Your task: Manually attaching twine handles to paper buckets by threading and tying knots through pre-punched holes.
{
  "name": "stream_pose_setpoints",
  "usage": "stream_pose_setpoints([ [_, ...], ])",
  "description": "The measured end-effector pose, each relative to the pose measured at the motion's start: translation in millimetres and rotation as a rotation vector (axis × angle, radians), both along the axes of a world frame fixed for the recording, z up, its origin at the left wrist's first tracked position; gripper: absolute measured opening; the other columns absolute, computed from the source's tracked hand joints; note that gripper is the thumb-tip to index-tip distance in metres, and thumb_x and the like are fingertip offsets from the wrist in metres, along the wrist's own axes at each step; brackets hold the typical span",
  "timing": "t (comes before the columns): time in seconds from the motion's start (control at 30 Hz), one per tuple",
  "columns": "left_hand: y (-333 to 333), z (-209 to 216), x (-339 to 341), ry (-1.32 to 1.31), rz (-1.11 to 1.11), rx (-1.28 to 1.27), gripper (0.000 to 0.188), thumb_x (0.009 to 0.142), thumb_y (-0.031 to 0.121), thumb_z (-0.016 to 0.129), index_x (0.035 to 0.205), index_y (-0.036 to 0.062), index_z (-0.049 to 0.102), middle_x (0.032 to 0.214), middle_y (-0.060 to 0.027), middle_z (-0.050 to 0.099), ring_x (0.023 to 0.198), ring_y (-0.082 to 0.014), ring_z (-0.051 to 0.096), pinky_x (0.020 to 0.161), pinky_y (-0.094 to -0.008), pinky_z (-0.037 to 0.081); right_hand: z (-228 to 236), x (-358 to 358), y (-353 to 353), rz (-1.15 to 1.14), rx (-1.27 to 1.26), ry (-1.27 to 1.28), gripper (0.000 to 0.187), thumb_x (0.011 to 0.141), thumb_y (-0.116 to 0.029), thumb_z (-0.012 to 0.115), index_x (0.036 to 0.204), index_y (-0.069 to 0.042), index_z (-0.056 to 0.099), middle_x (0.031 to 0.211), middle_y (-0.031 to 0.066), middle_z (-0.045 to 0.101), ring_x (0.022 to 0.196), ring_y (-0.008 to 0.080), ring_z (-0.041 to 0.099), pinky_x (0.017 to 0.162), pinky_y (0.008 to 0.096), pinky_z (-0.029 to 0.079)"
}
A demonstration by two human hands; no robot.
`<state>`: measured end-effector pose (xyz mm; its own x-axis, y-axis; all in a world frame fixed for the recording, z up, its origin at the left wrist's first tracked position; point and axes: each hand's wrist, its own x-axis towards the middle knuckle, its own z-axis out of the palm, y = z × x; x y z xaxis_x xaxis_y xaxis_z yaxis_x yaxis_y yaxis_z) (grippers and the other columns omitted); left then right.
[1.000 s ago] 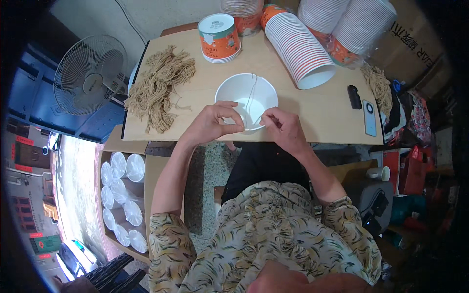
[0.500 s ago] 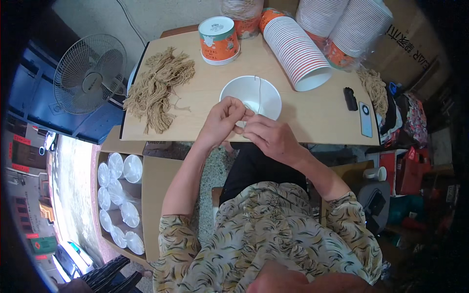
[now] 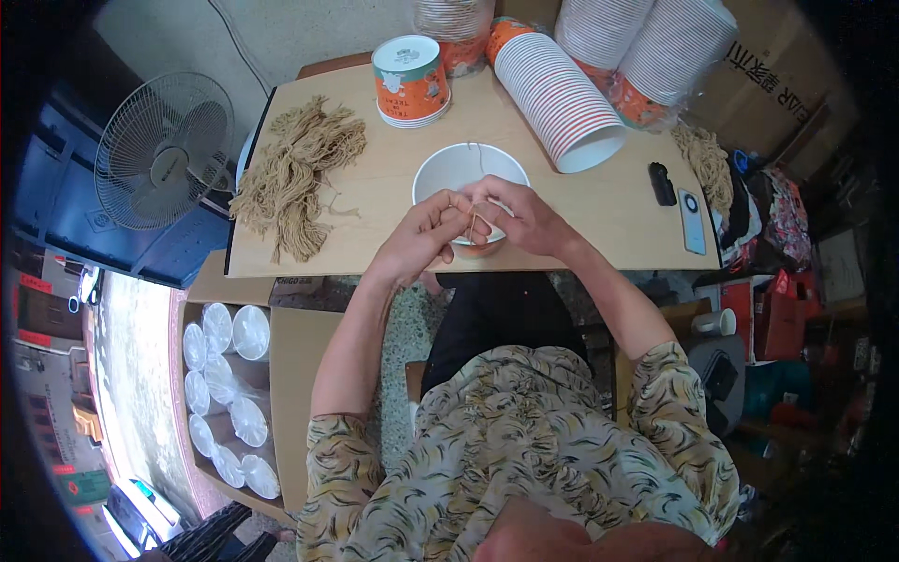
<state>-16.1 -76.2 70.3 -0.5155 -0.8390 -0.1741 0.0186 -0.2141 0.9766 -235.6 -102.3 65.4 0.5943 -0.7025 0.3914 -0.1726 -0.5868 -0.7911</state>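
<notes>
A round white paper bucket [image 3: 449,174] stands near the table's front edge, its open mouth facing me. Over its far rim hooks a thin cord [image 3: 480,161], which runs down inside toward my fingers. My left hand [image 3: 420,234] is closed at the near rim, thumb and fingers pinching the cord. Close against it, my right hand [image 3: 526,217] is also closed on the cord, and a small loop shows between the fingertips. The fingers hide the cord's ends and part of the bucket's near side.
Left on the table [image 3: 599,239] lies a heap of tan cords [image 3: 300,169]. An upturned orange bucket [image 3: 410,84] and a lying bucket stack [image 3: 557,98] are behind. A phone [image 3: 692,223] and black object [image 3: 662,184] lie right. A carton [image 3: 300,375] holds wrapped white buckets.
My right hand has risen and moved left over the bucket's mouth, nearer my left hand. Less of the cord inside the bucket shows. The whole view has shifted slightly.
</notes>
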Motion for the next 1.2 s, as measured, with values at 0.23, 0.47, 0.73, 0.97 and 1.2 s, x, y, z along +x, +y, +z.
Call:
stream_pose_setpoints([
  [0.23, 0.1, -0.6, 1.4, 0.004, -0.022, -0.021, 0.019, 0.104, 0.021, 0.054, 0.116, 0.0066, 0.058, 0.096, -0.0001, 0.069, 0.073, -0.0035, 0.057, 0.061, -0.0184, 0.045, 16.8, -1.4, 10.2, -0.041, 0.090, 0.123, 0.013, 0.104, -0.014, 0.047, 0.097, -0.004, 0.049, 0.077, 0.0047, 0.059, 0.072, 0.0149, 0.056, 0.070, 0.0317, 0.047],
  [0.47, -0.5, 3.5, 5.6, -0.125, -0.067, -0.036, 0.026, 0.103, 0.019, 0.052, 0.125, 0.0083, 0.060, 0.094, 0.0011, 0.070, 0.074, -0.0042, 0.056, 0.062, -0.0202, 0.046, 22.9, -7.0, 6.6, -0.075, 0.187, 0.064, 0.011, 0.104, -0.011, 0.045, 0.097, -0.003, 0.047, 0.075, 0.0041, 0.057, 0.069, 0.0112, 0.055, 0.064, 0.0278, 0.046],
  [0.73, -9.3, 13.4, 17.8, -0.345, -0.152, -0.184, 0.025, 0.103, 0.025, 0.052, 0.116, 0.0122, 0.069, 0.089, 0.0053, 0.066, 0.080, -0.0041, 0.055, 0.066, -0.0222, 0.043, 34.3, -13.9, 9.8, 0.004, 0.132, 0.180, 0.012, 0.103, -0.011, 0.044, 0.096, -0.002, 0.046, 0.079, 0.0073, 0.064, 0.071, 0.0133, 0.059, 0.066, 0.0294, 0.049],
  [0.97, -21.1, 18.4, 19.5, -0.285, -0.209, -0.160, 0.029, 0.105, 0.033, 0.052, 0.110, 0.0127, 0.072, 0.083, 0.0057, 0.063, 0.077, -0.0045, 0.054, 0.068, -0.0225, 0.043, 37.3, -10.0, 0.8, 0.046, 0.125, 0.098, 0.013, 0.101, -0.010, 0.047, 0.090, -0.002, 0.047, 0.079, 0.0077, 0.064, 0.071, 0.0133, 0.059, 0.068, 0.0289, 0.049],
  [1.2, -17.8, 20.8, 14.1, -0.131, -0.122, -0.101, 0.028, 0.105, 0.031, 0.054, 0.108, 0.0071, 0.068, 0.080, 0.0045, 0.061, 0.074, -0.0042, 0.055, 0.067, -0.0205, 0.043, 34.6, -7.4, -2.2, 0.014, 0.196, 0.015, 0.012, 0.100, -0.010, 0.053, 0.092, -0.001, 0.054, 0.081, 0.0037, 0.063, 0.074, 0.0081, 0.057, 0.069, 0.0259, 0.050],
])
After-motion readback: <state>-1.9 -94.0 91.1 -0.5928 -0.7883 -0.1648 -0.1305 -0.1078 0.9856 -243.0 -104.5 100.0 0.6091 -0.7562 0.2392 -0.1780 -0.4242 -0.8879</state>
